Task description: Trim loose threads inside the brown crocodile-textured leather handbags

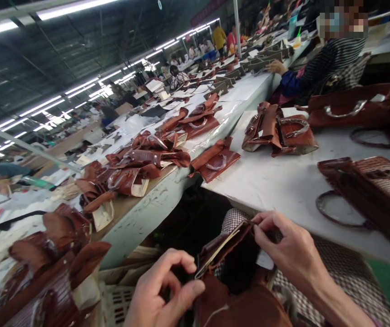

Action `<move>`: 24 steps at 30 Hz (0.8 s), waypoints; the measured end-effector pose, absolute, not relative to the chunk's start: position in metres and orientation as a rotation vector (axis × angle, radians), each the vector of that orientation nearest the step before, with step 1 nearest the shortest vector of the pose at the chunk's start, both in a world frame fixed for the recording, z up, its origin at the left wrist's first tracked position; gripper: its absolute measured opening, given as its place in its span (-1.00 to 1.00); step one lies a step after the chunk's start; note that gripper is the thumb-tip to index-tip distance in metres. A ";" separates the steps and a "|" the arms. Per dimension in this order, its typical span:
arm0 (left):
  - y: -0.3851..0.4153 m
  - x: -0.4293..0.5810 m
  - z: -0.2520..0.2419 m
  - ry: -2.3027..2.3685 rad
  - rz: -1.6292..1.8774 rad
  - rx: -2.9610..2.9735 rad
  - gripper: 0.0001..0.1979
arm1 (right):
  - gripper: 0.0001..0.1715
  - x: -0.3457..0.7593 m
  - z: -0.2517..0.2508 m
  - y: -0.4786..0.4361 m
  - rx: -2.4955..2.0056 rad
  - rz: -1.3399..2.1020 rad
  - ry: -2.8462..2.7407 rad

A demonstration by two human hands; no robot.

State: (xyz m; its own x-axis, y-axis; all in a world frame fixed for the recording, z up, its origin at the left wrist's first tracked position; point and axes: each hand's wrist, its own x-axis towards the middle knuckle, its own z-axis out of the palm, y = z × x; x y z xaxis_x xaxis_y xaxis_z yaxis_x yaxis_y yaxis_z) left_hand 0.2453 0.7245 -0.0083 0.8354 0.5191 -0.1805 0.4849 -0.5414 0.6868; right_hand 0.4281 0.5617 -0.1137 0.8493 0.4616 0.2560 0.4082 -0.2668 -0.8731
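Fingers of my right hand [290,245] are pinched together on the far edge of the open brown bag [242,304], at that edge's right end. On my left hand [162,290], thumb and forefinger stand narrowly apart at the left end of the same edge; I cannot tell whether they grip the leather. The open brown bag is at my lap, mouth upward and dark inside, with a pale strip [220,251] running along its far edge between my hands. A pale thread [217,313] lies on its near flap, and a white tag [264,260] shows at its right side, just below my right hand. Checked cloth [338,268] spreads to its right. To its left I have a slatted crate [118,290] and, farther left, a heap of brown bags [45,277]. Beyond it and to its right is a white-topped bench [266,186], carrying a textured bag [368,195] on the right. Well beyond it, a co-worker [338,59] in striped clothing reaches toward grey-green pieces [263,61].
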 end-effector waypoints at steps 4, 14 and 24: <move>0.721 0.271 -0.010 0.743 -0.084 2.195 -0.70 | -0.80 0.429 -0.113 0.561 -1.896 0.057 -0.653; 0.734 0.286 -0.036 0.594 0.027 2.337 -0.87 | -0.83 0.436 -0.113 0.561 -1.840 -0.013 -0.776; 0.748 0.284 -0.054 0.587 0.192 2.367 -0.86 | -0.88 0.435 -0.102 0.546 -1.678 0.203 -0.976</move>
State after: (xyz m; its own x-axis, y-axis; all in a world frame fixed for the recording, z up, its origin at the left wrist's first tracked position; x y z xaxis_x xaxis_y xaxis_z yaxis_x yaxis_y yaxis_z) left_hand 0.2840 0.7483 -0.0542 0.8872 0.4609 -0.0195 0.3603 -0.6658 0.6534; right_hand 0.4355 0.5461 -0.1024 0.6420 0.6863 0.3418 0.4936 -0.0289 -0.8692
